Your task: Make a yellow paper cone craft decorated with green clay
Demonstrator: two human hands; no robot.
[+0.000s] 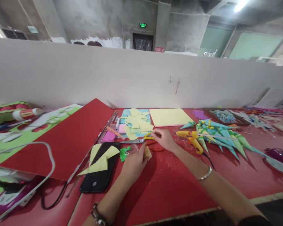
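Note:
My left hand [135, 163] is closed over the table, with a small piece of yellow paper [148, 153] showing at its fingers. Just left of it lies a small bright green packet [124, 153]. My right hand [164, 139] has its fingers pinched together; what they hold, if anything, is too small to make out. A yellow-handled tool [149, 137] lies by those fingertips. Scissors [133, 141] rest with their blades pointing left, and red handles [157, 148] show partly beneath my right hand.
A black phone [96, 180] bears yellow paper cutouts [103, 163]. Yellow scraps [138, 121] and a yellow sheet [171, 117] lie ahead. On the right are a yellow glue gun [192, 139] and several blue-green paper cones [226, 142]. A large red board [68, 141] leans at left.

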